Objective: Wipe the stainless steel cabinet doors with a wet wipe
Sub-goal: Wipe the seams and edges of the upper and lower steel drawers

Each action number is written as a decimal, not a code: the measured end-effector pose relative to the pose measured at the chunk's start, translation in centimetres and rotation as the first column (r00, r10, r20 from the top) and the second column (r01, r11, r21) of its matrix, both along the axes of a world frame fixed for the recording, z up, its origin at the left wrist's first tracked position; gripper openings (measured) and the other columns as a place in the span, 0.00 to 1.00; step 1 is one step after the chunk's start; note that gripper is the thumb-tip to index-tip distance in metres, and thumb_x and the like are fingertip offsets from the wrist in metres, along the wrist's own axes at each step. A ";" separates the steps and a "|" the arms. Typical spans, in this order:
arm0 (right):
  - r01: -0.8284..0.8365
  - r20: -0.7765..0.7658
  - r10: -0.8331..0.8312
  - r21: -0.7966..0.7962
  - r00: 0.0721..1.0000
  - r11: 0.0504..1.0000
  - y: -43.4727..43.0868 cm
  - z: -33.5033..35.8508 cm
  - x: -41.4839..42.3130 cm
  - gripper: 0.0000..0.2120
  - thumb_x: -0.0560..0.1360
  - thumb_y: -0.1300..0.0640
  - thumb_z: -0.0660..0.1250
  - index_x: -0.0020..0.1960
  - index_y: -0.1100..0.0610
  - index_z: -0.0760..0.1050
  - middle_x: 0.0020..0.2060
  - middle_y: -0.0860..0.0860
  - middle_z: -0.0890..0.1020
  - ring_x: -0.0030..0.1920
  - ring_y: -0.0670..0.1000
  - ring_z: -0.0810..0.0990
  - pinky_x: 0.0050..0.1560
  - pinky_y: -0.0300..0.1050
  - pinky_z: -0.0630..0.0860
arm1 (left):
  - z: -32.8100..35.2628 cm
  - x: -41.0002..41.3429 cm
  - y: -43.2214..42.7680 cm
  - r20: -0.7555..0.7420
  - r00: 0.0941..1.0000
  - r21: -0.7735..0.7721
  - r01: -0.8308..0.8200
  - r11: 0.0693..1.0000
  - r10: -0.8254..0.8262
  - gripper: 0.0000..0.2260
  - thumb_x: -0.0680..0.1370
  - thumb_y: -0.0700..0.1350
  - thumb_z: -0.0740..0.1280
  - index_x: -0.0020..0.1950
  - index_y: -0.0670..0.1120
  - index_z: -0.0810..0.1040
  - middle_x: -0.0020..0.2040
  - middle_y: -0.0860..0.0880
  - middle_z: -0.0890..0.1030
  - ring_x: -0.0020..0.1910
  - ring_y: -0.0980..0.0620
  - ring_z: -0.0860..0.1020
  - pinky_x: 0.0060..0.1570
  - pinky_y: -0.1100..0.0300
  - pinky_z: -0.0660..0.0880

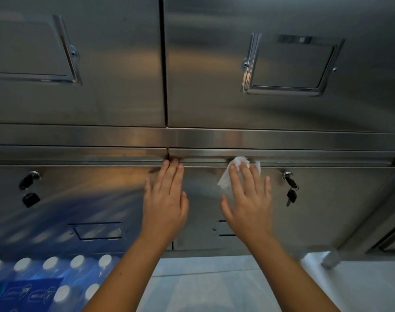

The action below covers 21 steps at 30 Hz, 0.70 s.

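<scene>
Starting far left: shrink-wrapped bottles (57, 278) on the floor, low corner, reflected blue in the left door (90, 199). Left key (27, 182) sits in that door's lock, fob hanging below. Left hand (165, 206) lies flat on the steel, fingers straight and together, tips at the top edge right on the seam between the two lower doors; it holds nothing and looks like a brace. Just right of it, the wipe (225, 179) is spread against the right door (327, 210), up near the top rail, one corner hanging out to the left, a crumpled bit poking past the fingertips. Right hand (248, 199) presses it there with straight, splayed fingers: no pinch, no curl round it. Right key (290, 184) hangs in its lock near the little finger, apart from it. Judgement: wipe is thin, limp, damp, near weightless; likely to bunch and roll when pushed over slick steel. Best taken under a flat palm over its middle, loose corner folded in. Steer clear of the key.
</scene>
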State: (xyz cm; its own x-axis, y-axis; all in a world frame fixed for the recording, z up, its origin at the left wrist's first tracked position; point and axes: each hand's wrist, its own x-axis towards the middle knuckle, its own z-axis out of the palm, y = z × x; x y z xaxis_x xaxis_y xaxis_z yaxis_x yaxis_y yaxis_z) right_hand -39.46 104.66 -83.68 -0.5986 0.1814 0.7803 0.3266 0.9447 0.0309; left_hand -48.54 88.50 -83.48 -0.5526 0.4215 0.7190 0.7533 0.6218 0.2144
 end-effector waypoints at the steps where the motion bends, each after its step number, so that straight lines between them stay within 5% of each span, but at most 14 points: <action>1: -0.011 0.001 0.011 0.016 1.000 1.000 0.2 -0.1 0.0 0.28 0.72 0.50 0.57 0.70 0.59 0.69 0.66 0.60 0.72 0.68 0.61 0.66 0.67 0.61 0.59 | 0.1 -0.1 -0.1 0.001 1.000 -0.009 0.009 1.000 -0.009 0.24 0.75 0.45 0.54 0.71 0.41 0.66 0.70 0.42 0.70 0.71 0.48 0.60 0.62 0.36 0.59; 13: -0.158 -0.198 0.197 0.198 0.960 0.967 3.0 0.3 -1.2 0.19 0.75 0.55 0.65 0.65 0.55 0.71 0.57 0.59 0.79 0.59 0.57 0.72 0.50 0.50 0.65 | -0.3 -0.4 -0.2 -0.034 0.999 -0.057 -0.022 0.998 0.020 0.25 0.74 0.45 0.55 0.71 0.42 0.64 0.71 0.42 0.69 0.72 0.47 0.60 0.63 0.36 0.56; 21: -0.316 -0.278 0.335 0.114 0.900 0.942 2.8 0.5 -2.3 0.16 0.73 0.62 0.65 0.61 0.58 0.72 0.51 0.60 0.80 0.54 0.57 0.74 0.50 0.50 0.68 | -0.3 -0.4 -0.1 -0.046 0.998 -0.064 -0.044 0.997 0.041 0.25 0.74 0.45 0.55 0.71 0.42 0.64 0.72 0.46 0.63 0.72 0.47 0.59 0.63 0.36 0.56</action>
State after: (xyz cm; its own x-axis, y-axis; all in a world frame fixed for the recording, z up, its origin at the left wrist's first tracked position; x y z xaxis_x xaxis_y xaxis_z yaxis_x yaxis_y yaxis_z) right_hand -41.79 107.42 -83.15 -0.3614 -0.0415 0.9315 0.0051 0.9989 0.0465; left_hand -48.96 88.44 -83.81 -0.5389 0.4451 0.7152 0.7340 0.6647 0.1394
